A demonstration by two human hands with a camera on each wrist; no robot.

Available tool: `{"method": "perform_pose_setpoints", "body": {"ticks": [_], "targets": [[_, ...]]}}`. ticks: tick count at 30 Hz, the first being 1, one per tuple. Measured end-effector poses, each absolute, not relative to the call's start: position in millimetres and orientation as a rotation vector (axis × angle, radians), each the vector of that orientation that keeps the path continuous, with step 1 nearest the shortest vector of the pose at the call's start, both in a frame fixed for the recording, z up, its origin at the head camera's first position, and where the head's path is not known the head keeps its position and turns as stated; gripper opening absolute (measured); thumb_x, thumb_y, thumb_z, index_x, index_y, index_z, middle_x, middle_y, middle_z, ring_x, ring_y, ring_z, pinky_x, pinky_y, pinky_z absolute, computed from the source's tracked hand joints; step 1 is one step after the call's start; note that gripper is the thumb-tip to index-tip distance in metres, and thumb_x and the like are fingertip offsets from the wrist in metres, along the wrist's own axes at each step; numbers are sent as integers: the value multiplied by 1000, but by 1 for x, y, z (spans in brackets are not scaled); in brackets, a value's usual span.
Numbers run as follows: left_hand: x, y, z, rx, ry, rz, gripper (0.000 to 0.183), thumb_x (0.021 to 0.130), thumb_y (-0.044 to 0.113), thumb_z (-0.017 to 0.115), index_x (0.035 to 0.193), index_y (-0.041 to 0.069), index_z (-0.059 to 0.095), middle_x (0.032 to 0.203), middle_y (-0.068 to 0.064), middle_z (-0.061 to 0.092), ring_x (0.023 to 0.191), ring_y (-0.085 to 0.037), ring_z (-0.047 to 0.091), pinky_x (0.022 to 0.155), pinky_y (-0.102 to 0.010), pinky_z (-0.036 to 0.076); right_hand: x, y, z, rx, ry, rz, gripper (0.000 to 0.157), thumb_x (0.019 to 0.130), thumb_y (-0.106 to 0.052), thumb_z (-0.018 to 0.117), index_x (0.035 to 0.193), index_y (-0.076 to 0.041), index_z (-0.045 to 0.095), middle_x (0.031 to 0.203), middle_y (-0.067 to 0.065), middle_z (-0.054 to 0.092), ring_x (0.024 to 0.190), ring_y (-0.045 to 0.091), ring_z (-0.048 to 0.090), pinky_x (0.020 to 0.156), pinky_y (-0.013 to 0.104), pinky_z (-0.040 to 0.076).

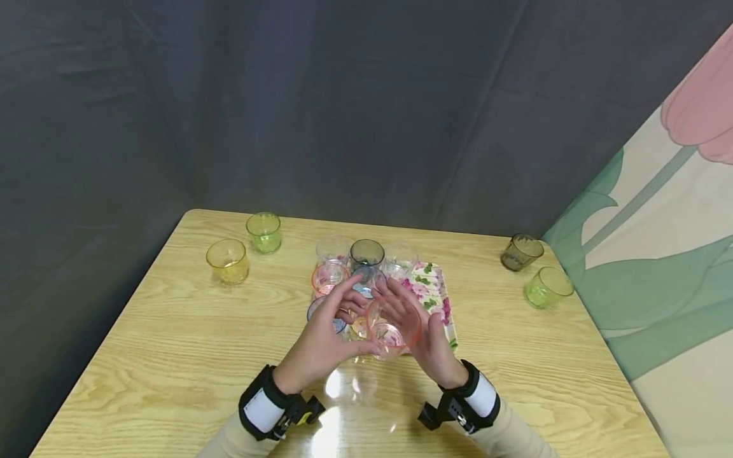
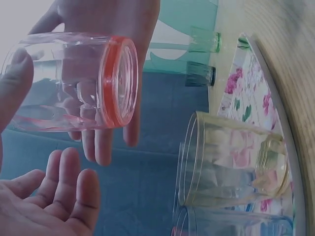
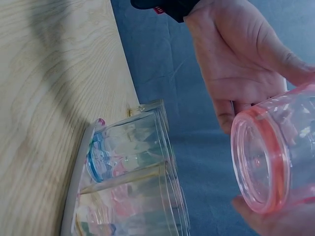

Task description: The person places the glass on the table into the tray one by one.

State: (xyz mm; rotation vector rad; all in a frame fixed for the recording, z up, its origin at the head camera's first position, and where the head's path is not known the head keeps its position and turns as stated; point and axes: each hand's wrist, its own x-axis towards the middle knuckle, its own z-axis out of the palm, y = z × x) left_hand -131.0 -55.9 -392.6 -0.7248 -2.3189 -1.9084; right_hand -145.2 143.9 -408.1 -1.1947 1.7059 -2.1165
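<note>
A clear drinking glass with a reddish-pink tint is up in the air between my two hands, above the front of a flowered tray. The thumb of my left hand lies against its side, while the other left fingers are loosely bent and apart from it in the left wrist view. Behind the glass, my right hand has its fingers extended along the far side; its thumb points up. Whether the right palm touches the glass is unclear. Several tinted glasses, including a dark grey glass, stand on the tray.
A yellow glass and a green glass stand at the table's back left. Back right are a dark glass and another green glass. A dark curtain hangs behind the wooden table.
</note>
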Motion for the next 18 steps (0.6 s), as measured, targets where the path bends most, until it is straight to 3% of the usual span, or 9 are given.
{"method": "perform_pose_setpoints", "body": {"ticks": [6, 11, 18], "targets": [[-125, -61, -374, -675, -2291, -1889, 94, 62, 9, 81, 141, 4, 31, 110, -11, 52, 96, -27, 52, 81, -43, 46, -143, 147, -408, -1202, 1706, -2096, 75, 98, -47, 26, 146, 5, 0, 154, 21, 12, 136, 40, 11, 112, 38, 22], [-127, -65, -375, -641, -2272, -1900, 91, 62, 8, 80, 140, 5, 33, 108, -11, 52, 95, -30, 51, 80, -46, 46, -140, 147, -408, -1250, 1690, -2085, 77, 95, -25, 49, 145, 6, -1, 152, 28, 9, 135, 42, 11, 112, 35, 21], [-131, -71, -376, -592, -2269, -1874, 85, 65, 6, 79, 138, 5, 36, 106, -11, 52, 93, -29, 52, 76, -44, 46, -141, 149, -408, -1357, 1643, -2052, 75, 88, 8, 46, 142, 12, -6, 150, 31, 5, 132, 49, 6, 112, 41, 19]]}}
